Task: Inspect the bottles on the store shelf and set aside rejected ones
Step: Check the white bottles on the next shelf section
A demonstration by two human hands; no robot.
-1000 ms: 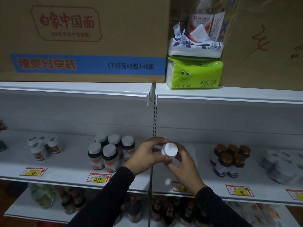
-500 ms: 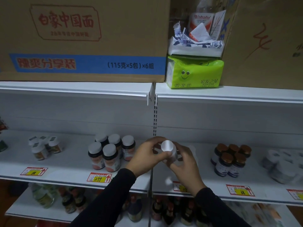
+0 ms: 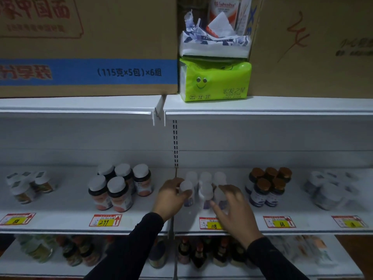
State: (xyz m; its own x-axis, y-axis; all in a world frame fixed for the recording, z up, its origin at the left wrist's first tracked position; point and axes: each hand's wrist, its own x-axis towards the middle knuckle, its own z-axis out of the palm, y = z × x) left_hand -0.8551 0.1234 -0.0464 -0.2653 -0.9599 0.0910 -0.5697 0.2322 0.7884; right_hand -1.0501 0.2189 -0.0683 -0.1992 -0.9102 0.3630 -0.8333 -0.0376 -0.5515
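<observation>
- Gripping a white-capped bottle (image 3: 187, 191) with the left hand (image 3: 171, 197), the person holds it at the left end of a white bottle cluster (image 3: 205, 183) on the middle shelf (image 3: 60, 207); fingers curl round its body, so this grip is pinching the bottle.
- The right hand (image 3: 235, 211) hovers over the near right of that cluster, fingers spread and loose; whether they touch a bottle is unclear through the blur.
- The cluster stands just above the price tag (image 3: 211, 223) reading 118, between the dark jars (image 3: 119, 188) on the left and the brown-capped bottles (image 3: 268, 185) on the right.
- By my judgement, the step in hand is setting this bottle among its row, or lifting it out.
- The next move calls for releasing it upright without toppling neighbours, then picking another bottle.
</observation>
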